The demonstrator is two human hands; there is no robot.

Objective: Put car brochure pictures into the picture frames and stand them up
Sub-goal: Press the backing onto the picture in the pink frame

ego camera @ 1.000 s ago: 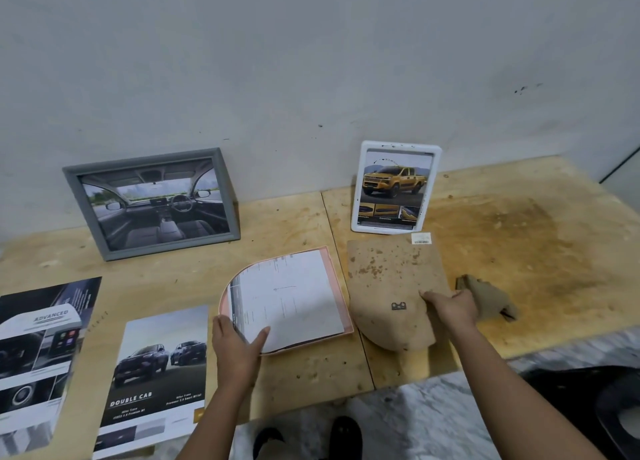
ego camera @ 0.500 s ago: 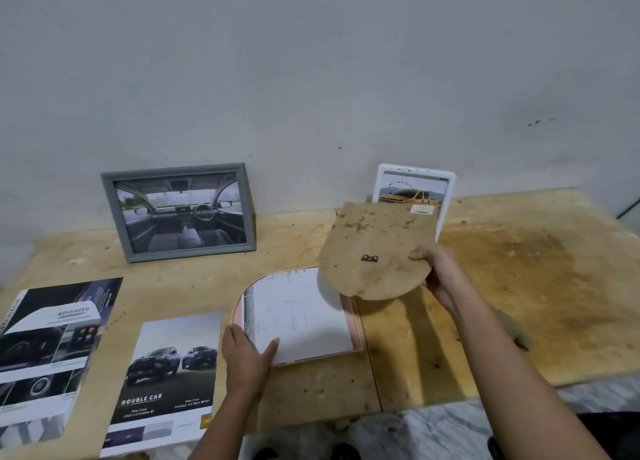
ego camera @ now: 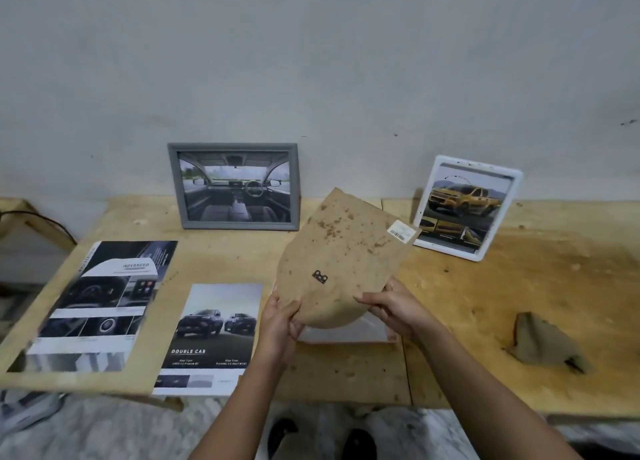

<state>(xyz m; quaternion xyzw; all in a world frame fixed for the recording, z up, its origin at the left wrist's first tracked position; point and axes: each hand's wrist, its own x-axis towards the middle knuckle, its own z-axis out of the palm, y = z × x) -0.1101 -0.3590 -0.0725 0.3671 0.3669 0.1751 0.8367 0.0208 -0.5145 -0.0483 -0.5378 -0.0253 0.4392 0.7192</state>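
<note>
Plywood tabletop (ego camera: 485, 304), backing board (ego camera: 346, 252) pinched at rounded edge

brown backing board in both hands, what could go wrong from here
The brown arched backing board, held by the left hand and right hand at its rounded end only, could swing its far corner into the white rectangular frame, tipping it. The white sheet beneath may shift as the board lands. The Double Cab brochure overhangs the wooden table edge by the left forearm and could be brushed off.

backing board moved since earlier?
Yes. The backing board rose off the table right of the arched frame; left hand and right hand now hold it over that frame.
</note>
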